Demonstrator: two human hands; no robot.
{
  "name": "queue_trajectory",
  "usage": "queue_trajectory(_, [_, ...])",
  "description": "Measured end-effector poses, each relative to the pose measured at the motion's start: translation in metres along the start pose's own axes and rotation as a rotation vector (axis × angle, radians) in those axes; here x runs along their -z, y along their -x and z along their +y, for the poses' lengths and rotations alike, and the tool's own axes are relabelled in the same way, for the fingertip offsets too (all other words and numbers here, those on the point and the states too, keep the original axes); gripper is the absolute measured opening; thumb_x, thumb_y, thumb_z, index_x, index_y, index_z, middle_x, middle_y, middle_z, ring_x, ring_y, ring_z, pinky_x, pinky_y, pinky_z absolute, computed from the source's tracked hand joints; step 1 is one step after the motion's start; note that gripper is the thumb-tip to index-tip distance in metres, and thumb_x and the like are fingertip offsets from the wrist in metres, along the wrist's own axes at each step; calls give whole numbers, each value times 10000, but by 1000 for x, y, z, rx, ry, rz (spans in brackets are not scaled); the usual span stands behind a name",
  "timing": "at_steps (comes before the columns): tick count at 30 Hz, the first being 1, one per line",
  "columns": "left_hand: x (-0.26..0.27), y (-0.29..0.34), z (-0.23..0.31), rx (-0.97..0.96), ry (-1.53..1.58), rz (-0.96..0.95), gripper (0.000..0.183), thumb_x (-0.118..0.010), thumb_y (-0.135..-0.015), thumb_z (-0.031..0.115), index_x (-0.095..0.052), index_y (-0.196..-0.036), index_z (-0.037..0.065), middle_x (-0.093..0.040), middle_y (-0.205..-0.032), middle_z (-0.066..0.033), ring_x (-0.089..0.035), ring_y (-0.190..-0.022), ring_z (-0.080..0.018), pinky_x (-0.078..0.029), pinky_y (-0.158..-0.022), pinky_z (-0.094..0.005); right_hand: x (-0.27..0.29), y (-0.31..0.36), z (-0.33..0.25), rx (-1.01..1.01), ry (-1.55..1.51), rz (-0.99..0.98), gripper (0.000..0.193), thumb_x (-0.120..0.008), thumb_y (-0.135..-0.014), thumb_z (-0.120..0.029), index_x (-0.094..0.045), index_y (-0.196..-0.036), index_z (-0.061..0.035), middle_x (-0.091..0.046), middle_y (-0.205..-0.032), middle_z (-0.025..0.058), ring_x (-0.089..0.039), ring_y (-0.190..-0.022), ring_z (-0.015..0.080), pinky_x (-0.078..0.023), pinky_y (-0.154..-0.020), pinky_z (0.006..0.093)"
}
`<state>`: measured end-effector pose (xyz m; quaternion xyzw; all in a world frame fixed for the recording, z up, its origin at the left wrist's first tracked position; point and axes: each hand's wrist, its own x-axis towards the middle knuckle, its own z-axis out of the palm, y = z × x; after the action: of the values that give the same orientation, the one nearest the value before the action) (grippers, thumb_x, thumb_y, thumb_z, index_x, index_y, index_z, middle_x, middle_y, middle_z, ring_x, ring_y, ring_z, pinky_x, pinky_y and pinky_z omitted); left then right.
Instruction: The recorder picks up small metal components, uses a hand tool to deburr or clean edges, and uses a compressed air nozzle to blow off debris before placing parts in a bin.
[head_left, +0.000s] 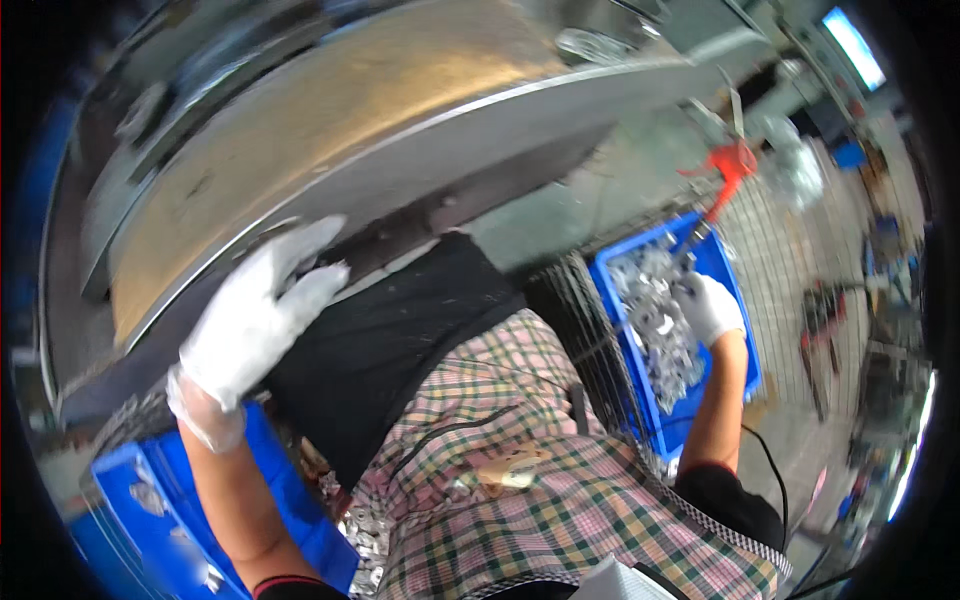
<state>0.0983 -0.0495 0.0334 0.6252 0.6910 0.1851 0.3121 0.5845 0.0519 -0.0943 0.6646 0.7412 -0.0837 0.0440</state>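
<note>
This place is looking like a workshop. Right of the long workbench (350,110), a blue bin (683,418) is holding small metal parts (655,320); a red tool (735,163) is showing past the workbench's right end, a second bin (290,490) near its left.

Right bin (678,428): smooth blue plastic, glossy metal-looking parts (655,300) inside. Apron (560,500) is matt checked cloth. Far benchtop (330,110) looks like scuffed wood, metal-edged.

A warm sheen brightens the brown worktop (390,85), with shadow beneath it; a white light strip (912,445) glares near the right rim. The white-gloved left hand (250,315) is blurred and pale. Fisheye distortion curves edges toward black corners.
</note>
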Motion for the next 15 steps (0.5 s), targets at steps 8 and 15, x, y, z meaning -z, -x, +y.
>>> queue_trajectory(8, [83, 60, 1, -15, -343, -31, 499, -633, -896, 287, -561, -1289, -12, -587, -1286, -218, -539, -1214, -352, -419, -1034, -383, 56, -25, -177, 808, -290, -129, 211, -677, -829, -189, -684, -997, -61, -678, -895, 162, -651, -868, 352, -520, -770, 408])
queue_trajectory(15, [118, 199, -40, 259, -286, 224, 444, -633, -893, 176, -563, -1287, -18, -624, -1229, -211, -594, -1145, -330, -464, -974, -369, 116, -43, -355, 1241, -487, 7, 228, -641, -851, -191, -687, -1036, -67, -691, -1014, 152, -663, -924, 319, -516, -828, 391])
